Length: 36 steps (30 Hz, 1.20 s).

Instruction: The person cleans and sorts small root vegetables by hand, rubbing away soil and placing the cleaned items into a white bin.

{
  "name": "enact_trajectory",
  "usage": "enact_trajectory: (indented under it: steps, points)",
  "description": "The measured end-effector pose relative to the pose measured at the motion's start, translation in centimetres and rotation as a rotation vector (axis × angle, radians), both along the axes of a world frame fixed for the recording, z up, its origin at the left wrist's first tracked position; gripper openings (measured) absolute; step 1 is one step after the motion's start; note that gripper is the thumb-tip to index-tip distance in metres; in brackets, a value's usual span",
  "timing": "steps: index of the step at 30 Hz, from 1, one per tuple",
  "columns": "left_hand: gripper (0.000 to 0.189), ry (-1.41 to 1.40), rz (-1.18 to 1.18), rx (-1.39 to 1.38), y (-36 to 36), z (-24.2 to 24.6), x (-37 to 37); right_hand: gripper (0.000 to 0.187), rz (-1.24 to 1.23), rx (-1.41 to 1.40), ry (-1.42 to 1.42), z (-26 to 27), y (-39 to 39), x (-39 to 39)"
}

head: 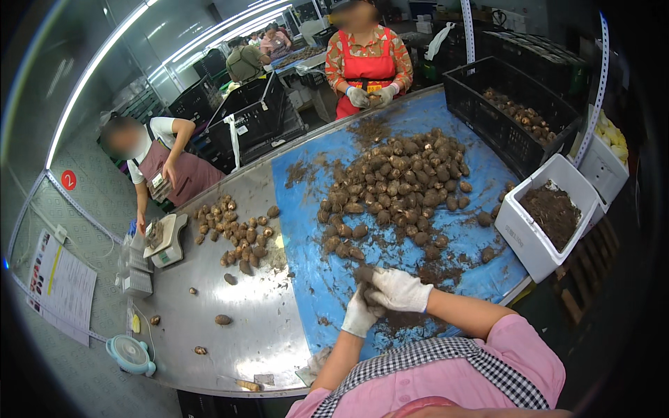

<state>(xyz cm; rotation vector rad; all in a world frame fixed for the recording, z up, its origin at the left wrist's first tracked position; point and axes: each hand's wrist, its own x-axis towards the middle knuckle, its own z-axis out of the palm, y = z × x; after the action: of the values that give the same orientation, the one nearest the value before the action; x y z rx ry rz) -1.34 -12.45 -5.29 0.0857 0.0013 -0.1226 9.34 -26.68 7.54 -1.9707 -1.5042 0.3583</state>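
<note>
In white knit gloves, my left hand (pixel 360 314) and my right hand (pixel 403 290) meet above the near part of a blue plastic sheet (pixel 324 292). Between them is a brown, soil-covered taro corm (pixel 364 274), largely hidden by the gloves. The glove fingers are stained dark, so the corm's outline is hard to make out. Loose soil (pixel 405 321) lies on the sheet below my hands. Beyond them rises a large pile of small taro corms (pixel 392 183), brown and dirty.
Cleaner corms (pixel 235 224) lie on the steel tabletop (pixel 261 318) near a weighing scale (pixel 168 240). A foam box (pixel 515 230) of soil and a black crate (pixel 460 99) flank the right side. A gloved co-worker (pixel 368 62) stands opposite; another person (pixel 180 162) handles packs. A knife (pixel 248 385) lies at the front edge.
</note>
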Motion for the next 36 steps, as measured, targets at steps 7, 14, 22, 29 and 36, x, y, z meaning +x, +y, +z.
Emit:
enact_trajectory:
  steps: [7,14,22,29,36]
  points:
    - [0.048,0.575,0.18,0.303,-4.9,3.6,-2.1,0.046,-0.027,-0.079,-0.09,-0.2,-1.7,-3.5]
    - [0.017,0.257,0.849,2.337,-3.6,2.4,-2.4,0.027,-0.259,0.267,0.178,-1.7,-0.7,-4.7]
    - [0.014,0.021,0.959,2.155,-5.7,11.1,-2.0,0.04,-0.702,-0.085,1.473,-1.4,-0.1,-4.0]
    - [0.02,0.036,0.967,2.409,-4.3,2.2,-2.0,0.028,-0.457,-0.011,0.262,-2.4,-2.7,-5.3]
    - [0.015,0.18,0.902,2.459,-6.1,6.6,-2.5,0.027,-0.39,0.112,0.356,-3.7,-2.2,-4.8]
